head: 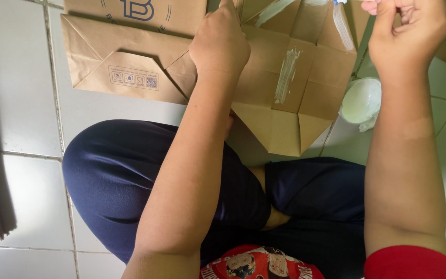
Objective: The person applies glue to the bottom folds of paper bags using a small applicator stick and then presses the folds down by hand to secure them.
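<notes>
- left hand (pixel 220 44): curled, pressing on the brown paper bag (pixel 295 93), which lies unfolded on the tile floor (pixel 21 103) by the knees
- right hand (pixel 411 31): fingers pinched near bag's top edge; can't tell what it holds (cropped)
- white glue streak (pixel 286 76) on bag
- white cup (pixel 362 101) just right of bag
- 2nd folded bag (pixel 125 57) on the left

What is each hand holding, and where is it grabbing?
The left hand presses the brown paper bag at its folded bottom flap. The right hand is curled shut; what it holds cannot be told.
</notes>
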